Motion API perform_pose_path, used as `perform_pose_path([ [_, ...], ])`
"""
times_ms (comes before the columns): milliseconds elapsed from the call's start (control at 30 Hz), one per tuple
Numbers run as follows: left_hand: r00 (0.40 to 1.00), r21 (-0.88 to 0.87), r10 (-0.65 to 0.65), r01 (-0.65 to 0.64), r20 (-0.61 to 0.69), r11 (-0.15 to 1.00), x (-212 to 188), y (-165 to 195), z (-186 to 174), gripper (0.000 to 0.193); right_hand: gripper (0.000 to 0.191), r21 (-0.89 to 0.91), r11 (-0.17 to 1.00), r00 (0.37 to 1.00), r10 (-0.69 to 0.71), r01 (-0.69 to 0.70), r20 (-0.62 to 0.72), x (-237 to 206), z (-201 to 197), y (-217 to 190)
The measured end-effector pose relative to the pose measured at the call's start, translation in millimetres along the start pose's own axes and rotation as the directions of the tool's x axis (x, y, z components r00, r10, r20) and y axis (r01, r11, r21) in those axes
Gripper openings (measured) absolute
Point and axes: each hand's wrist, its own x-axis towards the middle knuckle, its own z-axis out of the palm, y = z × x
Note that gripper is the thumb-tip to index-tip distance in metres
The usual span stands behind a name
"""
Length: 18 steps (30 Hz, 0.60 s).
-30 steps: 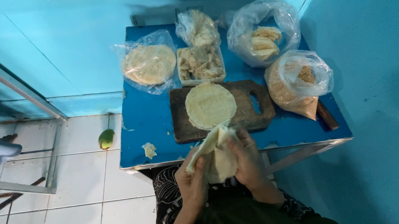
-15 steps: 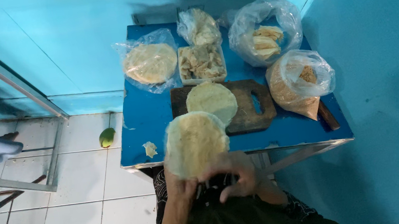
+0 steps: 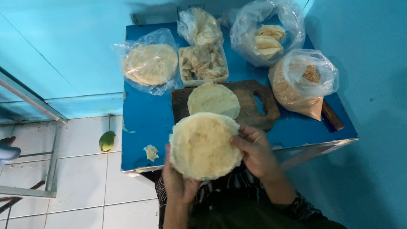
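- Head view: fingers (image 3: 238,137) of the right hand (image 3: 258,152) curl over the right rim of the flatbread (image 3: 202,146), gripping it; the left hand (image 3: 178,178) cups it from below and the left, mostly hidden behind the bread, fingers closed on its edge.
- The flatbread is up in the air, held face-on to the camera, over the near edge of the desk (image 3: 150,120) and the person's lap.
- Behind it, a second round (image 3: 213,101) lies flat on the cutting board (image 3: 256,103), so one piece looks laid out already while the held one has not been set down.
- More stock is waiting: a bagged stack of rounds (image 3: 150,64) at the back left, a tray of pieces (image 3: 202,63) in the middle, a bag of folded pieces (image 3: 269,38) at the back right, a bag of crumbs (image 3: 301,85) on the right. By my reading, plenty is left to go through.
- Edges: the desk is small and crowded; the near edge runs just under the held bread, and a scrap (image 3: 150,152) sits close to that edge on the left.
- Room: bare blue surface shows on the left of the board; the wall hems in the right side tightly. A green fruit (image 3: 107,141) lies on the tiled floor to the left, well apart from the hands.
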Motion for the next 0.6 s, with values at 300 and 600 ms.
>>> perform_pose_path([
  [300,0.717,0.662,0.179,-0.692,0.673,0.288,-23,42,55,0.068,0.018,-0.582,0.378,0.664,-0.133,0.721,0.736,17,39,-102],
  [600,0.831,0.901,0.514,-0.37,0.213,0.225,-29,1,52,0.03,0.026,-0.756,0.237,0.672,-0.66,0.61,0.336,6,75,-64],
])
